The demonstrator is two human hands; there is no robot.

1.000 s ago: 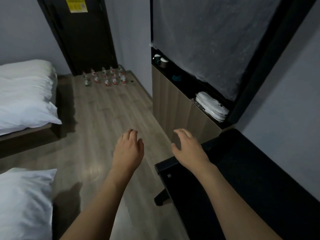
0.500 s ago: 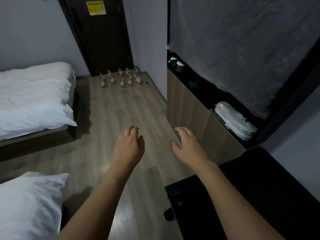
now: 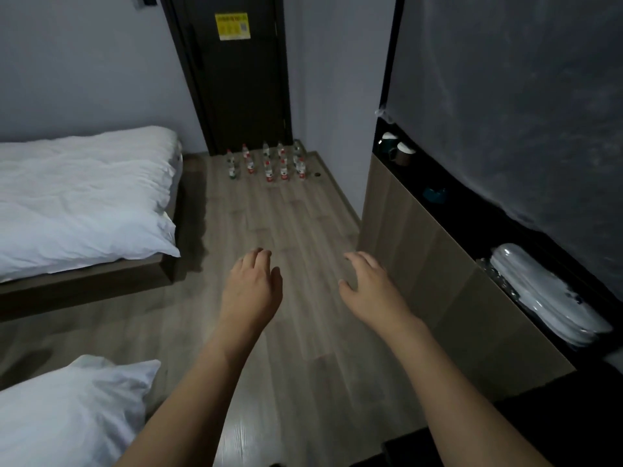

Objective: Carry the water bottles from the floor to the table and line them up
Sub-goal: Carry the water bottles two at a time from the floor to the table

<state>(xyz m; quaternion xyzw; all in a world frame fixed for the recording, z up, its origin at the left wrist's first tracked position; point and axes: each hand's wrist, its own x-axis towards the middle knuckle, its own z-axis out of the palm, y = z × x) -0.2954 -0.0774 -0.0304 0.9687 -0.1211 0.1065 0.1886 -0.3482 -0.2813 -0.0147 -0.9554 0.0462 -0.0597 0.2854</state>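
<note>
Well ahead of both empty hands (image 3: pixel 251 286), water bottles (image 3: pixel 268 163) by door (image 3: pixel 236 82).

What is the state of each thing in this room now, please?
Water bottles: upright, grouped on the floor before the door, none picked up.
Door: closed.
Left hand: holds nothing, fingers loosely curled.
Right hand: holds nothing, fingers spread.
Bed: covered with a white quilt.
Cups: standing in the shelf niche.
</note>
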